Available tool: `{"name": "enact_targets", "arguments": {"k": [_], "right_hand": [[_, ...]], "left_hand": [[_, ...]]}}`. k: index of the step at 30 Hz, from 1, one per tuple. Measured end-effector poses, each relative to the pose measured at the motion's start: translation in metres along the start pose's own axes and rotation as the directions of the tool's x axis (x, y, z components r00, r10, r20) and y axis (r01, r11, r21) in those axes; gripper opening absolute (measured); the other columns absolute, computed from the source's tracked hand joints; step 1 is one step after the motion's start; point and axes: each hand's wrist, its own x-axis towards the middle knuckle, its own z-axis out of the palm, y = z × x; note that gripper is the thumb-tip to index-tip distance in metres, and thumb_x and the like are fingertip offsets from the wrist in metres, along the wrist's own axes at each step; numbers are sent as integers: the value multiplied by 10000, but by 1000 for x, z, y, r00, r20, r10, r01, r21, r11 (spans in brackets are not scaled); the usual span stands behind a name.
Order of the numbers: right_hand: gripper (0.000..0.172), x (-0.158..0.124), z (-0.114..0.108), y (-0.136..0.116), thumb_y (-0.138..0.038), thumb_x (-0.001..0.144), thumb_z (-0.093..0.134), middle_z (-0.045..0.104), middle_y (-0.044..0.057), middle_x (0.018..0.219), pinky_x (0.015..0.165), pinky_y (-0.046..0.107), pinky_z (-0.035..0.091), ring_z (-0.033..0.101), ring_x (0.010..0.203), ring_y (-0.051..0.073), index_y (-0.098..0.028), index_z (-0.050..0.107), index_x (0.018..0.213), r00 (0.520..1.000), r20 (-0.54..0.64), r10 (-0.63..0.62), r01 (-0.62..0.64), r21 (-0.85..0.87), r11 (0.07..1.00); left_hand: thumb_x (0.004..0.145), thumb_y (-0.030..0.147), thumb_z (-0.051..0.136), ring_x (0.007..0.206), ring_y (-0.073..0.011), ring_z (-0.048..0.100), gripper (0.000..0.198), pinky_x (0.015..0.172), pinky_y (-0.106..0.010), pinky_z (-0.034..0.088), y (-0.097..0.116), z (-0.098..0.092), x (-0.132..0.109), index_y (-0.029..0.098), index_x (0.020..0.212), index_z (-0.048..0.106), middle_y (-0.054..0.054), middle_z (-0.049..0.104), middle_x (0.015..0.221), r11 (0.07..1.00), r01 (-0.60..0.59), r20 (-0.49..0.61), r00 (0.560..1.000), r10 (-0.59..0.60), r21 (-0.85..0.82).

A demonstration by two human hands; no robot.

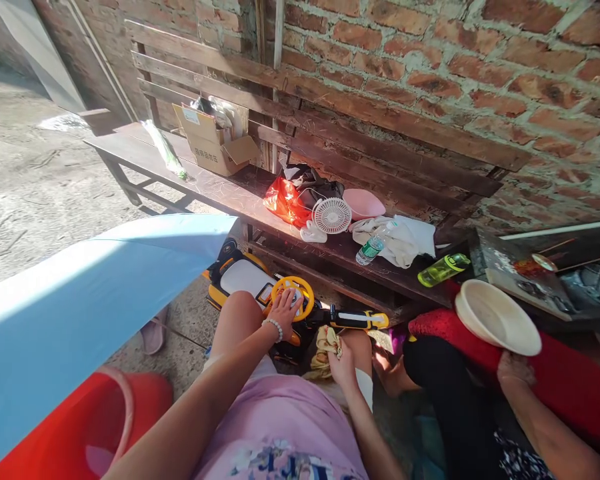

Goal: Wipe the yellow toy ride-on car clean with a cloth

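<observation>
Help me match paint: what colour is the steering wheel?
The steering wheel is yellow; head view.

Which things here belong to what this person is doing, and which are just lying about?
Part of the job, it seems:
ride-on toy
its yellow steering wheel, under the left hand
yellowish cloth, held in the right hand

Just lying about:
cardboard box, white fan, pink bowl and water bottle on the bench
red bucket

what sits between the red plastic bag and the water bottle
A white desk fan stands between the red plastic bag and the water bottle, in the head view.
</observation>
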Motion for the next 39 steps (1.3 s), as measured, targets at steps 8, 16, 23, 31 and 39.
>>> {"name": "enact_targets", "arguments": {"k": [8, 16, 23, 31, 39], "right_hand": [[164, 4, -9, 14, -316, 808, 639, 827, 75, 936, 762, 315, 555, 773, 908, 275, -268, 767, 900, 985, 159, 68, -16, -308, 951], [416, 25, -61, 15, -334, 916, 592, 827, 136, 1147, 847, 328, 569, 766, 1073, 293, -189, 793, 1249, 978, -57, 200, -203, -480, 854], [347, 47, -57, -24, -233, 966, 644, 794, 102, 1300, 975, 308, 515, 751, 1179, 258, -260, 782, 1283, 953, 225, 203, 42, -760, 649], [386, 65, -19, -23, -375, 1031, 633, 833, 180, 1216, 905, 347, 538, 793, 1156, 294, -196, 611, 1372, 925, 84, 371, -174, -775, 608], [427, 87, -40, 2, -392, 1003, 606, 788, 190, 1316, 955, 387, 577, 776, 1204, 317, -185, 667, 1371, 863, -31, 504, -400, -652, 644]], "left_hand": [[782, 237, 784, 1764, -393, 24, 1173, 1409, -585, 94, 0, 1, 0, 193, 1807, 217, -179, 23, 1903, 1000, 9, 5, 1000, -9, 7], [800, 245, 812, 1763, -400, 2, 1187, 1415, -589, 70, 1, -1, -1, 207, 1812, 193, -183, 5, 1902, 1000, 4, 16, 1000, -4, 12], [797, 215, 786, 1763, -397, 21, 1167, 1416, -591, 79, 3, -5, -3, 199, 1810, 207, -187, 27, 1901, 1000, -1, -1, 1000, 1, 4], [764, 222, 781, 1760, -411, 20, 1185, 1417, -591, 80, 1, -3, -2, 195, 1807, 219, -177, 38, 1902, 1000, -1, 8, 1000, 1, 2], [769, 198, 780, 1762, -400, 12, 1177, 1418, -579, 71, 2, -6, -3, 187, 1805, 221, -182, 27, 1901, 1000, 7, 16, 1000, -7, -6]]}}
